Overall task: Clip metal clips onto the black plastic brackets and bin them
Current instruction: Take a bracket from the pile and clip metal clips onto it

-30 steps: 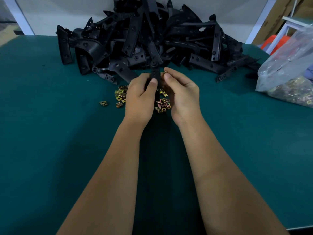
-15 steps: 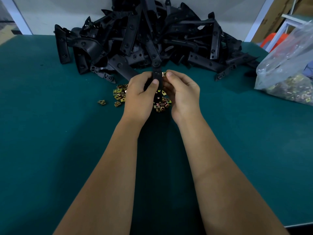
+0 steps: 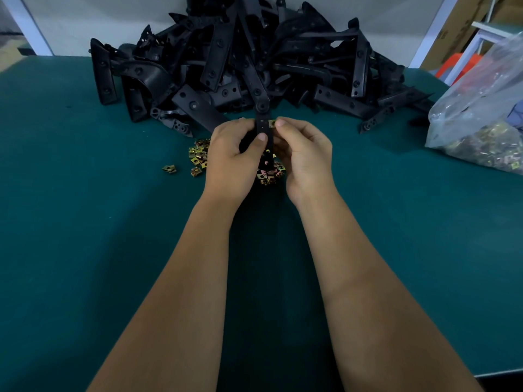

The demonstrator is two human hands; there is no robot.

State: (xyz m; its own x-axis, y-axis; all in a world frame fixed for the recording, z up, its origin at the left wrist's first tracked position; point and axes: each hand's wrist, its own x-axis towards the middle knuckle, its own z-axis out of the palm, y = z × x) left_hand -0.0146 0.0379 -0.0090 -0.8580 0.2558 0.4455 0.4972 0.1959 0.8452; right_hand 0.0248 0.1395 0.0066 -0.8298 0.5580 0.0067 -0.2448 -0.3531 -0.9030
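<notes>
My left hand (image 3: 233,161) grips a narrow black plastic bracket (image 3: 263,127) upright over the green table, thumb pressed on its front. My right hand (image 3: 304,154) pinches a small brass-coloured metal clip (image 3: 272,123) against the bracket's right edge near its top. Beneath both hands lies a heap of loose metal clips (image 3: 199,157), partly hidden by my fingers. A large pile of black brackets (image 3: 254,66) fills the back of the table just beyond my hands.
One stray clip (image 3: 169,168) lies left of the heap. A clear plastic bag of clips (image 3: 481,137) sits at the right edge. The green table (image 3: 85,222) stretches to both sides. White frame posts and cardboard stand behind.
Both hands have stayed in place with the bracket. The clip at my right fingertips shows more plainly against the bracket's right edge now.
</notes>
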